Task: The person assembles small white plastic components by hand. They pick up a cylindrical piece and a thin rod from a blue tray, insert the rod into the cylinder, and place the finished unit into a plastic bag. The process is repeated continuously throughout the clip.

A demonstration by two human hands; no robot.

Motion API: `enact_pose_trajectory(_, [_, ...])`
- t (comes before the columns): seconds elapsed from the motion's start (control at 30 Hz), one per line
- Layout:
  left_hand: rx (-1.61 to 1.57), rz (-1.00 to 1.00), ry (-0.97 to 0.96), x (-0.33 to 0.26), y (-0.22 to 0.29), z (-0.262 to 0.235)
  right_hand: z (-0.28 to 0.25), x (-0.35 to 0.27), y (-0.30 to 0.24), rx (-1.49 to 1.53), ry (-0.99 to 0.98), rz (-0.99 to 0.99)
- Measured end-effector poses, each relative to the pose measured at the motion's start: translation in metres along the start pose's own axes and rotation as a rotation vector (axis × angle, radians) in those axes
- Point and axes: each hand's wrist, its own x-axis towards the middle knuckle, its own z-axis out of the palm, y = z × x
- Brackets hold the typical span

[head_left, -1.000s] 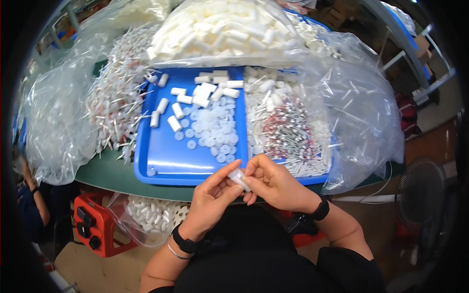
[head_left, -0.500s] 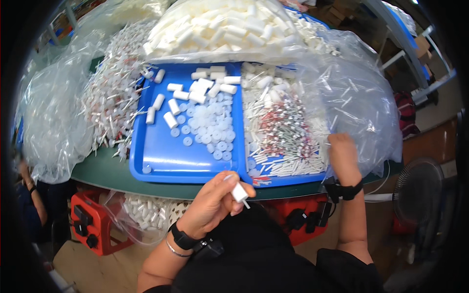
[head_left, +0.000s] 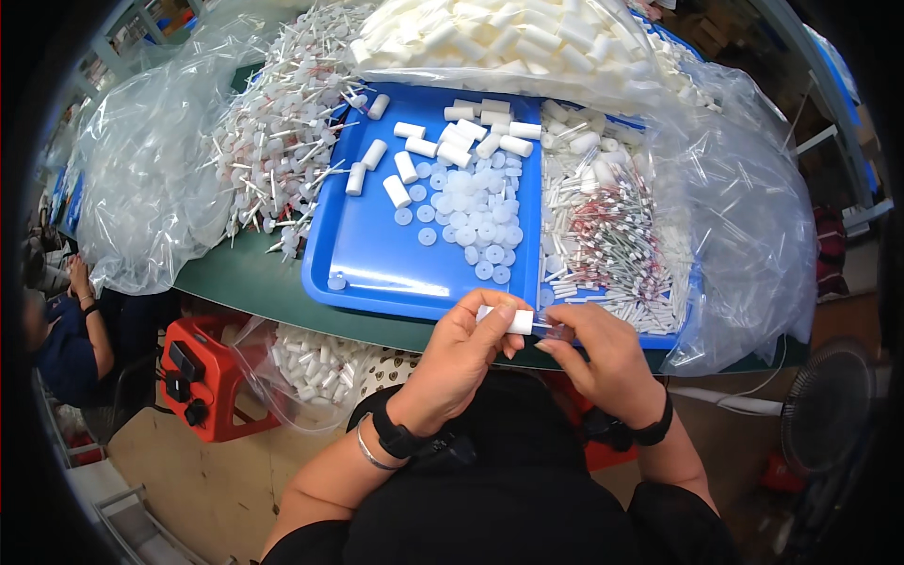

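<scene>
My left hand (head_left: pixel 454 363) pinches a white cylinder (head_left: pixel 520 322) between thumb and fingers, just in front of the blue tray (head_left: pixel 377 240). From the cylinder's right end a thin stem runs to my right hand (head_left: pixel 607 363). The right thumb and fingers close around a small, partly see-through piece (head_left: pixel 557 331) at that stem; its exact shape is hidden. Inside the tray lie loose white cylinders (head_left: pixel 456 143) and a pile of translucent round discs (head_left: pixel 478 209) with centre holes. Beside them, a second blue section holds many thin white sticks (head_left: pixel 617 235), some with red or grey parts.
A clear bag of white cylinders (head_left: pixel 527 38) bulges behind the trays. Left of them heap sticks with discs (head_left: pixel 282 141), beside a clear plastic bag (head_left: pixel 141 198). Another plastic bag (head_left: pixel 744 226) lies right. Below are a red stool (head_left: pixel 212 367) and a fan (head_left: pixel 833 405). Another person (head_left: pixel 71 344) is far left.
My right hand has come from the right edge of the stick section to the cylinder's stem. The cylinder has turned from slanting to nearly level. The whole view has shifted.
</scene>
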Motion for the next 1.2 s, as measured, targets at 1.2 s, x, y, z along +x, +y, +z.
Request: enact_pose_trajectory(1.2, [0.167, 0.141, -0.209, -0.006, -0.018, -0.004, 0.035, 0.013, -0.016, 0.244, -0.028, 0.068])
